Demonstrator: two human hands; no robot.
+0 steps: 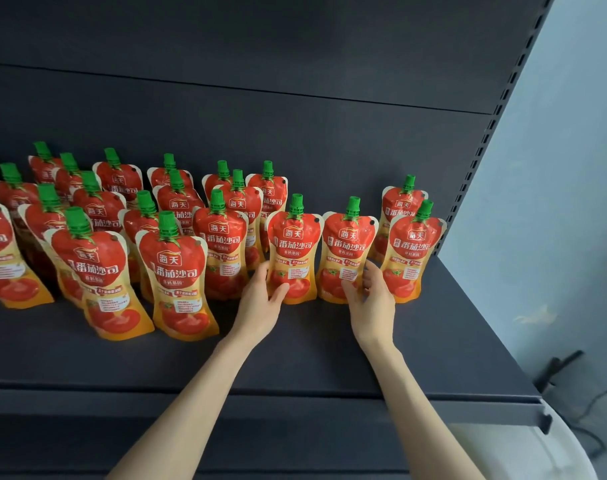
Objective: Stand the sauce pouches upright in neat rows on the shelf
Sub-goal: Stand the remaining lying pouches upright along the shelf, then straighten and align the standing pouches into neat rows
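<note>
Several red and yellow sauce pouches with green caps stand upright in rows on the dark shelf. My left hand grips the lower part of one pouch in the front row. Its thumb lies on the pouch's front, the fingers go behind. My right hand holds the bottom of the neighbouring pouch to the right, thumb on the front. Both pouches stand upright on the shelf. Two more pouches stand further right, one behind the other.
The shelf's dark back panel rises behind the rows. A slotted upright marks the right end. The front lip of the shelf runs below my forearms. A pale wall and cables lie to the right.
</note>
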